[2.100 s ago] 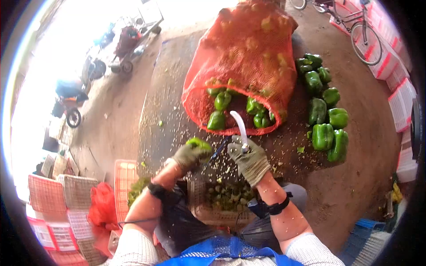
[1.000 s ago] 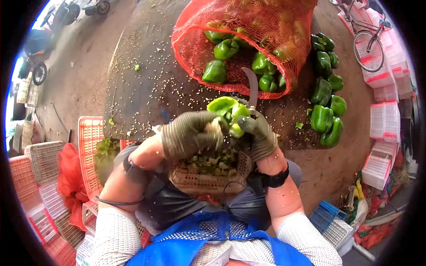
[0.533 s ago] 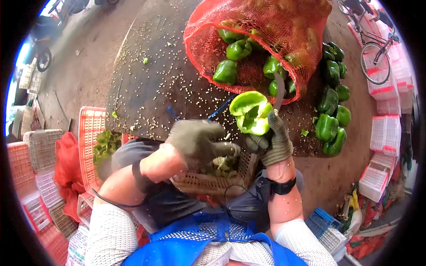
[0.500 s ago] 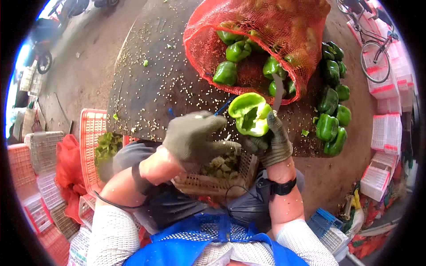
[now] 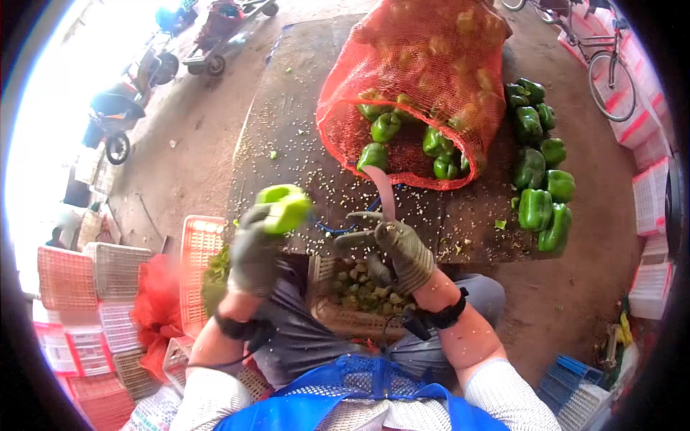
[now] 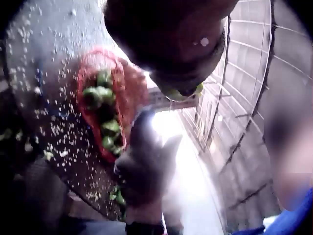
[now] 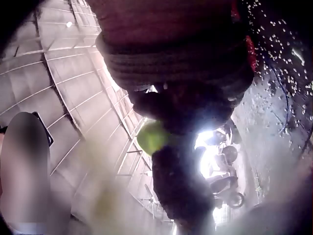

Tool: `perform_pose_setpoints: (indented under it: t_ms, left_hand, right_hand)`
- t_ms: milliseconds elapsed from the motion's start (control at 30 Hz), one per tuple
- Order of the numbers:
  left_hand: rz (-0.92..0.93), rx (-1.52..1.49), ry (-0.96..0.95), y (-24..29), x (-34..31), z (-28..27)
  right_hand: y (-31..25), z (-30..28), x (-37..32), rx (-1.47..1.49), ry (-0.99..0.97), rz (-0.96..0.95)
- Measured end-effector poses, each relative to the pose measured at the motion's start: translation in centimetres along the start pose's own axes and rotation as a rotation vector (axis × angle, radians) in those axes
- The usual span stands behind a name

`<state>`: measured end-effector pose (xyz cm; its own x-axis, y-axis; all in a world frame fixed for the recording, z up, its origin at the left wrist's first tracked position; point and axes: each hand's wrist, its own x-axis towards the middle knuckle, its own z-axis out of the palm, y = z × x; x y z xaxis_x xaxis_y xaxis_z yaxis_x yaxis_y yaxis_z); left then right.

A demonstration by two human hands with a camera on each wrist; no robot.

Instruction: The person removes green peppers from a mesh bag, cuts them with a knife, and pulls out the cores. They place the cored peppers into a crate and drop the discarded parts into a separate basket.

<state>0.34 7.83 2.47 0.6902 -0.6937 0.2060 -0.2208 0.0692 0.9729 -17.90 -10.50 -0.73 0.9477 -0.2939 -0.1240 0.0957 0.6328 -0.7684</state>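
My gloved left hand (image 5: 253,251) holds a hollowed, bright green bell pepper (image 5: 285,208) over the left part of the board, above the pink crate. In my gloved right hand (image 5: 402,255) is a knife (image 5: 383,190) with a curved blade, tip up toward the red mesh bag (image 5: 413,79). Some of its fingers stretch out to the left; the knife handle is hidden in the hand. Below that hand, between the knees, a beige crate (image 5: 320,287) holds pale green pepper cores (image 5: 366,287). The left wrist view shows the left hand dark and close; the pepper (image 7: 152,138) is blurred in the right wrist view.
Whole green peppers lie in the bag's mouth, and more line the board's right edge (image 5: 535,208). Seeds litter the dark board (image 5: 287,122). A pink crate (image 5: 201,266) with green pieces stands at the left, near stacked baskets (image 5: 118,269) and red netting (image 5: 154,309).
The opened pepper, held at the right hand half a second ago, is now in the left hand, farther left. The right hand keeps the knife. The head view has tilted up.
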Motion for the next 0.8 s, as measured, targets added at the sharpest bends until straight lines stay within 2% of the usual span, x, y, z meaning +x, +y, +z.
perform_pose_setpoints:
  t_ms: [33, 100, 200, 233, 300, 333, 400, 433, 467, 500, 533, 633, 700, 733, 767, 800]
  left_hand:
    - [0.156, 0.304, 0.083, 0.5, -0.7, -2.3]
    - [0.099, 0.511, 0.245, 0.3, -2.9, -8.0]
    - [-0.176, 0.795, 0.266, -5.9, -8.7, -23.1]
    - [-0.286, 1.235, 0.136, -6.4, -9.3, -25.8]
    - [-0.717, 1.489, 0.234, 0.9, -7.3, -16.5]
    - [-0.868, 1.401, 0.233, -0.2, -6.6, -18.1]
    - [-0.535, 1.413, 0.0, -0.9, -3.3, -16.2]
    - [-0.674, 1.314, -0.09, -0.5, -0.6, -13.7]
    - [-0.554, 1.209, -0.282, -2.8, 2.1, -13.3]
    - [-0.487, 1.13, -0.493, -1.4, 4.6, -9.1]
    - [-0.406, 0.932, -0.498, -6.1, 7.1, -8.3]
    - [-0.005, 0.845, -0.91, -17.3, 16.6, -3.6]
    - [-0.086, 1.079, -0.869, -16.7, 22.1, 4.5]
    - [-0.158, 1.341, -0.714, -14.0, 24.0, 9.0]
    - [-0.026, 1.184, -0.579, -16.9, 27.6, 9.8]
    - [0.089, 1.021, -0.446, -20.1, 30.9, 10.7]
  right_hand:
    - [0.1, -0.1, 0.1, -0.112, 0.047, -0.063]
    - [-0.5, -0.8, -0.1, 0.116, 0.098, -0.027]
    - [-2.5, -1.0, -0.9, 0.171, 0.145, -0.031]
    - [-2.9, -1.2, -1.1, 0.17, 0.14, -0.042]
    - [-2.6, -1.0, -1.2, 0.033, 0.185, -0.094]
    - [-2.8, -0.9, -1.4, -0.022, 0.188, -0.121]
    - [-2.2, -1.2, -1.3, -0.041, 0.233, -0.13]
    - [-2.1, -1.3, -1.1, -0.044, 0.237, -0.15]
    - [-2.3, -1.4, -1.1, -0.029, 0.26, -0.141]
    - [-2.7, -1.2, -1.1, -0.012, 0.289, -0.127]
    - [-2.8, -1.4, -0.9, -0.011, 0.314, -0.147]
    - [-3.0, -2.4, -0.9, -0.061, 0.381, -0.144]
    - [-3.2, -3.0, -0.9, -0.057, 0.416, -0.157]
    - [-3.2, -3.0, -0.9, -0.027, 0.429, -0.175]
    - [-3.4, -3.0, -0.9, 0.004, 0.443, -0.187]
    - [-3.9, -3.0, -1.2, -0.027, 0.456, -0.071]
